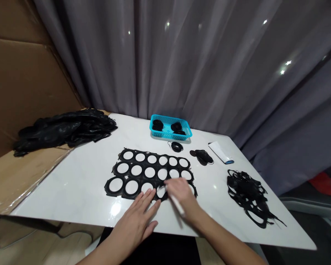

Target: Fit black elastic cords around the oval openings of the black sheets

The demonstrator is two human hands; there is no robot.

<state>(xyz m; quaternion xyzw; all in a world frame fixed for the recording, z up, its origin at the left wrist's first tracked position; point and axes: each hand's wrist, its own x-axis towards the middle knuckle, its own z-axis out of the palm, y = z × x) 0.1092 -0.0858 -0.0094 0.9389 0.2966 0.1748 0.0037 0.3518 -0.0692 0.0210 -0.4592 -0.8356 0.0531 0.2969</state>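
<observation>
A black rubber sheet [150, 171] punched with rows of round holes lies flat in the middle of the white table [79, 184]. My left hand [139, 217] rests flat on the sheet's near edge, fingers stretched out. My right hand [182, 195] is closed around a thin white stick-like tool [176, 202] and sits over the sheet's near right corner, partly blurred. What the tool's tip touches is hidden by the hand.
A blue basket [170, 127] with black rings stands at the back. A loose ring [177, 147], a small pile of black discs [202, 156] and a white tube [220, 152] lie nearby. Black scrap webbing [249, 195] lies right; black sheets [66, 129] are heaped left on cardboard [19, 173].
</observation>
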